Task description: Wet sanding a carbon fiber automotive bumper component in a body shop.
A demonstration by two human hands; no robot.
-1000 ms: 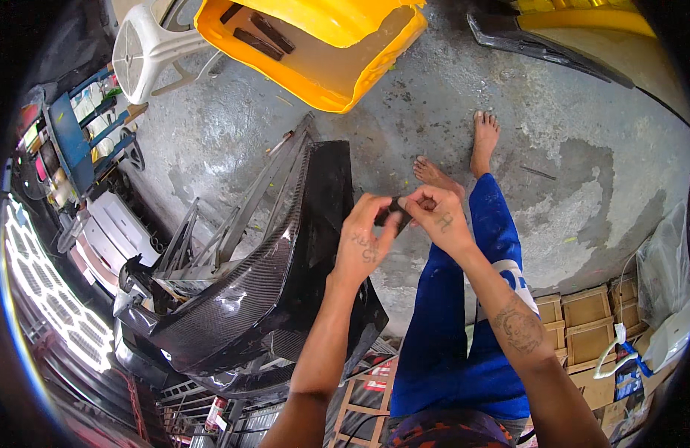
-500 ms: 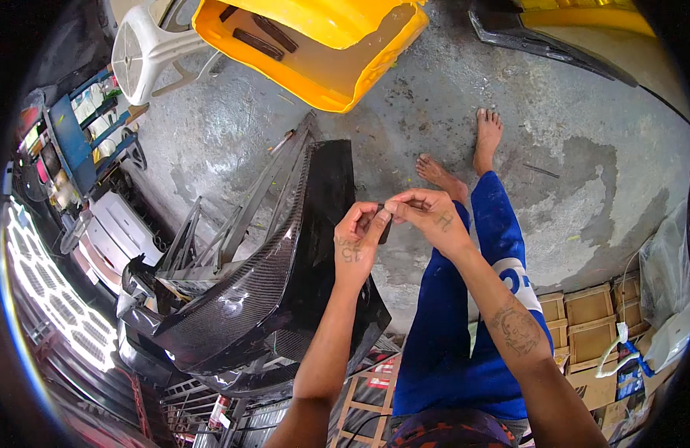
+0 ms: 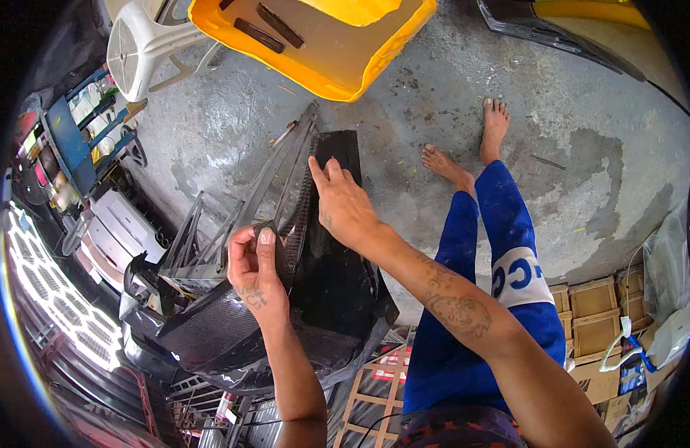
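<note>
My left hand [image 3: 257, 261] holds a small dark block [image 3: 266, 228] between thumb and fingers, over the inner edge of a glossy black carbon-weave panel [image 3: 334, 276]. My right hand [image 3: 342, 201] is higher up on that panel, near its upper end, with the index finger stretched to the weave edge and the other fingers apart and slightly bent; its fingertips appear to touch the surface, and I see nothing held in it. The panel rests on a grey metal stand [image 3: 229, 224].
A yellow tub [image 3: 367, 78] with murky liquid and dark strips is ahead, beside a white plastic chair [image 3: 140, 56]. A blue rack [image 3: 72, 145] with clutter stands left. Cardboard and crates [image 3: 593, 306] are right. My bare feet [image 3: 494, 127] are on the concrete floor.
My hands, together at first, have separated and moved left over the panel: the right went up to its edge, the left stayed lower, holding the dark block.
</note>
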